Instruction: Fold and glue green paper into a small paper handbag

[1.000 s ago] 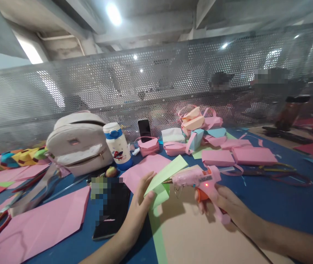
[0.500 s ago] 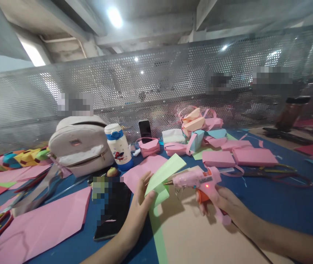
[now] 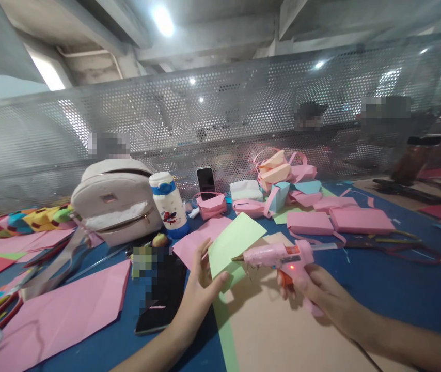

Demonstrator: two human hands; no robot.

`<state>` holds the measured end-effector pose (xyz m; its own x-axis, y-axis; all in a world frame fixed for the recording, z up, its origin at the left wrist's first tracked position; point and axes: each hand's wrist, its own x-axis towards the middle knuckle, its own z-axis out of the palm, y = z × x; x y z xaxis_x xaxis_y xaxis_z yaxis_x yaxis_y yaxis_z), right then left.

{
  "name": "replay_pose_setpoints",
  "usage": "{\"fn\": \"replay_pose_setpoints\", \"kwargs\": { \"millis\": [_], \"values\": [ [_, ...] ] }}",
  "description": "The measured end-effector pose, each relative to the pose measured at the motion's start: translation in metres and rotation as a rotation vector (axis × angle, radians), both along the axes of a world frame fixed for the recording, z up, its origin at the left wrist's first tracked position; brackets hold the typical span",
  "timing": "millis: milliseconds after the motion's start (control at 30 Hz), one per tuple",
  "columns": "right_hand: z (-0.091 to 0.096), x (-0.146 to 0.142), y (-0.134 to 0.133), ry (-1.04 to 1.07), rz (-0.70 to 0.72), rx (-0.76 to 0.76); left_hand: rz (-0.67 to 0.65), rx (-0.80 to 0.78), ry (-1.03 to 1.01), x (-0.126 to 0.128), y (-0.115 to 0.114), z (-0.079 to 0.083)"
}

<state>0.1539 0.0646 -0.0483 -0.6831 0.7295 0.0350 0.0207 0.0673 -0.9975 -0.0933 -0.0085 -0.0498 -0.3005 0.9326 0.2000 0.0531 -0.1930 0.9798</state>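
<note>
My left hand [image 3: 201,281] is closed on a folded sheet of light green paper [image 3: 236,245], thumb in front and fingers behind. A pink glue gun [image 3: 270,256] is gripped in my right hand [image 3: 321,289], with a finger at its orange trigger. Its metal nozzle points left and lies against or just in front of the green paper; I cannot tell if they touch. A small red light glows on its side, and a clear glue stick comes out of its back. Beneath both hands lies a large peach paper sheet [image 3: 282,330] with a green edge beside it.
Left of my hands are a dark phone [image 3: 166,294], pink sheets [image 3: 77,310], a water bottle [image 3: 169,206] and a pale backpack [image 3: 115,201]. Folded pink paper boxes [image 3: 309,223] and scissors [image 3: 391,245] lie at right. A perforated metal screen [image 3: 166,124] stands behind.
The green paper has turned so that more of its face shows toward me. The glue gun stays close to it, its nozzle still pointing left.
</note>
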Motion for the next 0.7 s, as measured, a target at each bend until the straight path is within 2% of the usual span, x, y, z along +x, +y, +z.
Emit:
{"fn": "replay_pose_setpoints", "kwargs": {
  "millis": [133,300,533,700],
  "values": [
    [0.0,-0.0015,0.003,-0.008,-0.011,0.006,-0.048,0.02,0.007,-0.002,-0.0005,-0.0027],
    [-0.0014,-0.0029,0.0085,0.027,-0.073,0.083,-0.105,0.056,-0.005,-0.0032,0.0005,-0.0079],
    [0.0027,-0.0029,0.0089,0.114,-0.124,0.119,0.01,0.038,-0.058,-0.0001,0.0048,-0.0041],
    [0.0026,-0.0026,0.0067,0.093,-0.094,0.132,0.036,0.047,-0.061,0.0004,0.0053,-0.001]
  ]
}}
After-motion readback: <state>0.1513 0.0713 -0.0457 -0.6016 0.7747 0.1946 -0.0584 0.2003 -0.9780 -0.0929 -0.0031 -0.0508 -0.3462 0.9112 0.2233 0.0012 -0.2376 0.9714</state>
